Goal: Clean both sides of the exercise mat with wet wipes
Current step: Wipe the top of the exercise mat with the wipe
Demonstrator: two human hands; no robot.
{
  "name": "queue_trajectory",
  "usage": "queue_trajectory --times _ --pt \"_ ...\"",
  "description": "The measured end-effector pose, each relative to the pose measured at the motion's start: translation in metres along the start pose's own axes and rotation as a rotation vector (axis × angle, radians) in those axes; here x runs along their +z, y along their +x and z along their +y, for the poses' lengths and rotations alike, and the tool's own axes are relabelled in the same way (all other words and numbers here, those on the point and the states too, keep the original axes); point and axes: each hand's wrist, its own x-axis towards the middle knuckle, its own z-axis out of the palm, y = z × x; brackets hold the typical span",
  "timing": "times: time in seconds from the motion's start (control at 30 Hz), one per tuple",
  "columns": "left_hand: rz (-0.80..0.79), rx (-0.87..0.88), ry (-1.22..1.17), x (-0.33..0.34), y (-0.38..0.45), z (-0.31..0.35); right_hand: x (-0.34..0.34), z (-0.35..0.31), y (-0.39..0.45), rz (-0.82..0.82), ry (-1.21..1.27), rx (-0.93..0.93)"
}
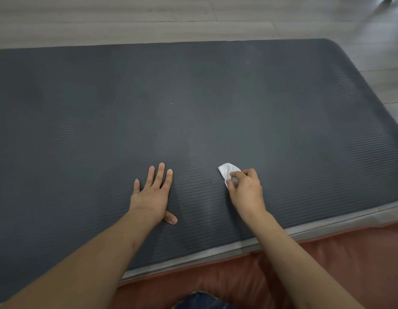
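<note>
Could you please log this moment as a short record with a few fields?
surface: grey ribbed exercise mat lying flat on a pale wood-look floor
left hand: flat on the mat, fingers straight
right hand: grips a crumpled white wet wipe against the mat
near edge: reddish-brown cushion beside the mat

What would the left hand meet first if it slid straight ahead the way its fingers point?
Only more mat. The left hand lies flat, fingers pointing toward the far edge, and that stretch looks free. Past the edge comes the wooden floor. The wipe in the right hand sits off to the side.
</note>
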Motion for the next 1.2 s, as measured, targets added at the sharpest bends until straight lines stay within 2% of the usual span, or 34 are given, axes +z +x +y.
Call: queue_trajectory --times 0.13,0.4,0.63,0.7,0.77,0.83,0.9,0.97,1.07,1.13,1.2 --pt "-0.004 0.0 -0.01 0.0 0.0 0.001 0.005 -0.005 0.002 0.013 -0.129 -0.041" --pt "-0.005 -0.002 -0.003 0.001 0.001 0.0 0.014 0.001 0.003 0.093 -0.234 -0.18" --pt "0.01 0.0 -0.004 0.002 0.001 -0.001 0.027 -0.019 0.001 0.155 -0.105 -0.049" --pt "0.015 0.002 -0.011 0.003 0.002 -0.001 0.047 -0.047 -0.015 0.094 -0.101 -0.183" --pt "0.026 0.002 -0.018 0.004 0.003 -0.002 0.065 -0.068 -0.034 0.007 -0.123 -0.396" --pt "0.03 0.003 -0.016 0.004 0.003 -0.002 0.06 -0.059 -0.023 -0.02 -0.153 -0.519" --pt "0.015 0.005 -0.012 0.003 0.002 -0.002 0.03 -0.023 0.009 0.0 -0.225 -0.438" --pt "0.013 0.005 -0.008 0.003 0.001 -0.001 -0.014 0.023 0.046 0.074 -0.338 -0.193" --pt "0.006 -0.002 -0.008 0.001 0.001 0.001 -0.044 0.053 0.069 0.256 -0.267 0.123" --pt "0.003 -0.003 -0.008 0.001 0.0 0.001 -0.014 0.015 0.054 0.272 -0.216 0.115" --pt "0.011 -0.003 -0.011 0.001 0.0 0.001 0.037 -0.043 0.02 0.147 -0.169 -0.083"
